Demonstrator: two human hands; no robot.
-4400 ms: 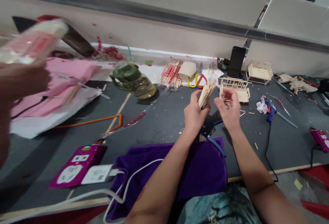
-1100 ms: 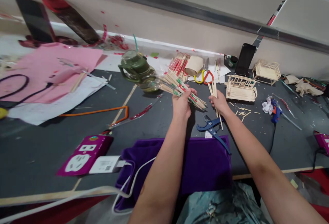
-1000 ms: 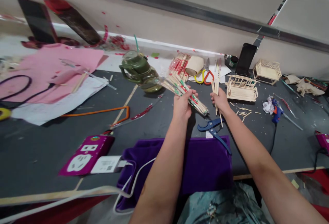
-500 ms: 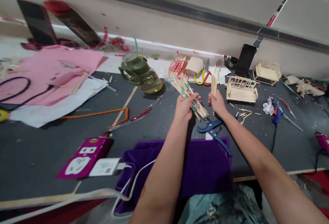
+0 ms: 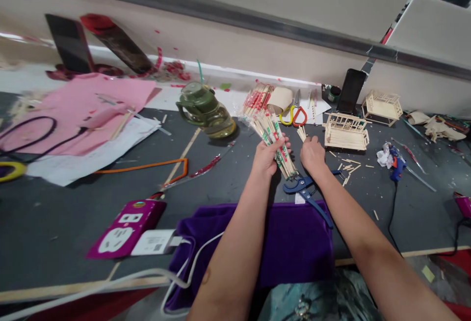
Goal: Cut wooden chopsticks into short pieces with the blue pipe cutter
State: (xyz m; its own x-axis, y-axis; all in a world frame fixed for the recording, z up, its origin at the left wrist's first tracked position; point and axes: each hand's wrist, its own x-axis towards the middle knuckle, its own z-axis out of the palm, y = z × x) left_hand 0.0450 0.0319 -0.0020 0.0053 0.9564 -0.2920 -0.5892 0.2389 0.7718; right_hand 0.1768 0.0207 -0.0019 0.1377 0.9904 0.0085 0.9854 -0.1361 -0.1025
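Note:
In my left hand is a bundle of wooden chopsticks in clear wrappers printed red and green, slanting from upper left to lower right. My right hand, just beside it, is closed around a small bunch of bare wooden sticks; their tips show past the fingers and the rest is hidden by the hand. Below the hands lies a blue hand cutter, partly covered by my right forearm. A small bench made of sticks stands right of my right hand, with short cut sticks scattered before it.
Behind are red-printed packets, scissors and a propped phone. A green-lidded jug stands left. A glue gun and second stick model are right. Purple cloth and a power strip lie in front.
My right hand has lowered slightly and turned over, so the bare sticks, upright before, now tilt left and mostly disappear behind it. My left hand still holds the wrapped bundle. The view has shifted slightly.

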